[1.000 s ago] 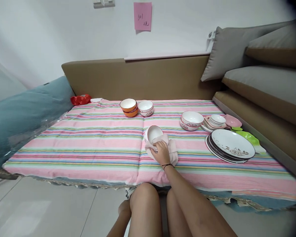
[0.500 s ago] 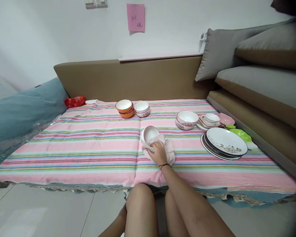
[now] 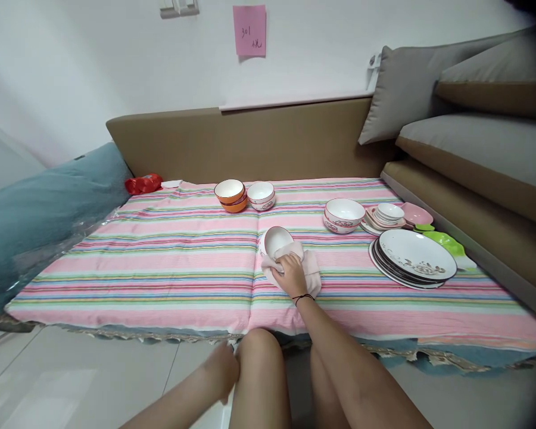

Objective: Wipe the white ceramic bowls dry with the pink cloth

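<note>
A small white bowl (image 3: 277, 239) with a dark red rim is tilted on the striped cover, its opening facing up and toward me. A pale pink cloth (image 3: 312, 271) is bunched over the bowl's near right rim and spreads onto the cover. My right hand (image 3: 291, 273) is closed on this cloth and presses it against the rim; the fingertips are partly hidden in its folds. Beside my left knee, below the cover's front edge, is my left hand (image 3: 226, 368). Motion smears it, and its fingers cannot be made out.
Orange bowls (image 3: 230, 193) and white bowls (image 3: 261, 196) stand stacked at the back. Rightward are larger bowls (image 3: 343, 215), small dishes (image 3: 389, 211), several plates (image 3: 417, 256) and a green dish (image 3: 446, 243). Cushions (image 3: 473, 143) border the right; a red package (image 3: 143, 183) lies far left.
My left hand has risen into fuller view beside the left knee. My right hand keeps the cloth on the bowl's rim. The whole view has shifted slightly.
</note>
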Motion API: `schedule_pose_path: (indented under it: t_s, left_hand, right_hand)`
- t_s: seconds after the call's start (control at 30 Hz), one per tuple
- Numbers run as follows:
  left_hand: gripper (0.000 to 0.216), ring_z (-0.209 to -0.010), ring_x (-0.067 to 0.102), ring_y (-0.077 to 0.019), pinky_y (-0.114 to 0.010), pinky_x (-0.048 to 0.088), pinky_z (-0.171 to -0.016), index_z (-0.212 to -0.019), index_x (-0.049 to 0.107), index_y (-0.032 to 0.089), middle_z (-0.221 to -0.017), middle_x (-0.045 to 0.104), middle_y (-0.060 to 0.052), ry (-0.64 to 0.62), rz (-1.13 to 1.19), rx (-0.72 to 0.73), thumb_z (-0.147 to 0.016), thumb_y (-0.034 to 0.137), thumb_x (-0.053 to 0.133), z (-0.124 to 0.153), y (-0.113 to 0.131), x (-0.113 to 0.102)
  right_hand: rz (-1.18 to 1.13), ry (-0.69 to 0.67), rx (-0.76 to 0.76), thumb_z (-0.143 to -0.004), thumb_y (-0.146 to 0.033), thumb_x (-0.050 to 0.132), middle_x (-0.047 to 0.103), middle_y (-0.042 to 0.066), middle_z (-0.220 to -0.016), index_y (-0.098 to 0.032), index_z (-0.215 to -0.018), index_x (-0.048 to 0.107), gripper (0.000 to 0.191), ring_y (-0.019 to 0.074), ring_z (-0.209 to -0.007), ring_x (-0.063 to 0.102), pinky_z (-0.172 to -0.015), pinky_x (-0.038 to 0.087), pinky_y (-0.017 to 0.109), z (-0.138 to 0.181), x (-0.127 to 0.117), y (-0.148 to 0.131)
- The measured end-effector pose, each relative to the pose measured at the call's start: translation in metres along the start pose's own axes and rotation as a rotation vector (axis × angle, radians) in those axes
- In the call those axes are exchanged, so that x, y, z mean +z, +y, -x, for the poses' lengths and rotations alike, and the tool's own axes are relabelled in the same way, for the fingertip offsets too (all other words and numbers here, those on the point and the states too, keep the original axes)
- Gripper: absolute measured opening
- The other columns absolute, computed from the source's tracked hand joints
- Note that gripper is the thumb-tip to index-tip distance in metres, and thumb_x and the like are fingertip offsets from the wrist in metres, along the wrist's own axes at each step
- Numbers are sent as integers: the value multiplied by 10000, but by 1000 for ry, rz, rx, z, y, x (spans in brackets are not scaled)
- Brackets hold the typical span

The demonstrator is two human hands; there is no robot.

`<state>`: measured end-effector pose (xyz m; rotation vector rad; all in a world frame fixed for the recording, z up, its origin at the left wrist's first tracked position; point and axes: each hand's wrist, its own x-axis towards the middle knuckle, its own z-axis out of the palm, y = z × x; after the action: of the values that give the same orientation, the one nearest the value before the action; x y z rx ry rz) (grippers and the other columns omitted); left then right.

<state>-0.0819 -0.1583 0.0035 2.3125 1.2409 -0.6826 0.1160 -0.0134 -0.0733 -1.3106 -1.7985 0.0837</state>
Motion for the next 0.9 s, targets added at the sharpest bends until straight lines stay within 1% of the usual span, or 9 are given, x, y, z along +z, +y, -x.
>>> schedule_pose_path:
  t_s: [0.03, 0.13, 0.23, 0.37, 0.43, 0.53, 0.63, 0.77, 0.9]
  left_hand:
    - [314, -888, 673, -331, -449, 508, -808, -981, 716, 222, -846, 725, -100, -86, -35, -36, -674, 193, 774, 0, -5, -16]
    - [536, -947, 674, -270, -380, 502, -809, -1287, 571, 288, -1074, 708, -81, 219, 20, 77, -798, 69, 546, -9, -19, -80]
    - [424, -1071, 628, -287, -413, 467, -916, -1299, 555, 232, -1184, 662, -123, 604, 174, 39, -877, 240, 507, -39, -27, -132]
    - [484, -1253, 513, -271, -408, 408, -1021, -1331, 485, 167, -1320, 567, -164, 1038, 727, -154, -924, 421, 421, -106, -31, -140]
    - [530, -1275, 492, -273, -425, 378, -1055, -1331, 463, 139, -1337, 549, -174, 1038, 1017, -227, -920, 469, 407, -137, -31, -127]
    - [515, -1297, 470, -225, -404, 329, -1104, -1260, 510, 140, -1348, 543, -147, 1029, 1084, -164, -977, 424, 188, -163, -29, -111]
    - [478, -1285, 472, -225, -395, 318, -1116, -1225, 519, 153, -1342, 541, -133, 1045, 1171, -65, -963, 465, 269, -169, -27, -110]
    - [436, -1171, 556, -240, -392, 415, -1029, -1170, 531, 139, -1228, 603, -144, 1020, 1418, -204, -939, 471, 369, -170, -27, -118]
    - [462, -1145, 569, -236, -380, 443, -993, -1163, 559, 152, -1215, 618, -123, 947, 1561, -181, -919, 519, 419, -174, -33, -120]
  right_hand:
    - [-2, -2, -1, -812, -203, 621, 645, 56, -840, -182, -845, 600, 44, 221, -888, 570, -978, 402, 406, 0, 0, 0]
    - [-9, -5, -5, -818, -198, 613, 659, 60, -883, -186, -881, 607, 65, 230, -929, 577, -1005, 384, 424, 1, 0, 1]
    - [-10, -9, -11, -811, -202, 617, 658, 57, -871, -183, -897, 613, 88, 235, -924, 579, -1017, 376, 435, 1, 1, 1]
    - [-1, -12, -18, -796, -186, 613, 655, 53, -833, -182, -885, 623, 89, 236, -899, 588, -1026, 374, 440, 0, 2, 2]
    - [9, -10, -21, -790, -175, 610, 659, 47, -806, -186, -861, 629, 74, 232, -874, 595, -1028, 379, 438, -1, 2, 2]
    - [-4, -26, -23, -794, -139, 585, 683, 31, -794, -197, -833, 639, 89, 205, -818, 617, -1030, 385, 425, -4, 1, 2]
    - [-32, -124, -25, -806, -78, 521, 712, 58, -920, -178, -922, 655, 204, 201, -900, 632, -1041, 375, 432, -6, -2, -2]
    - [4, -291, -142, -836, -12, 387, 607, 126, -1271, -137, -1281, 522, 481, 214, -1187, 535, -1068, 364, 443, -9, -6, -13]
    - [-56, -381, -189, -863, -25, 381, 566, 113, -1327, -153, -1320, 486, 486, 189, -1219, 513, -1074, 382, 388, -21, -17, -21]
